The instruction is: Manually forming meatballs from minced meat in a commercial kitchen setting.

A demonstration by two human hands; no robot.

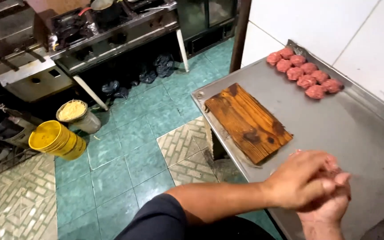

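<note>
L hand (299,180) over R hand (330,205), cupped tight round lump of raw mince (332,170); wooden board (248,122) just beyond grip, meatballs (305,73) further back on steel table (334,129)

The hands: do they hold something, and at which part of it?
Yes. The left hand lies over the right hand, and a lump of red minced meat is pressed between the palms. Only its top edge shows, so the exact grip cannot be told.
</note>
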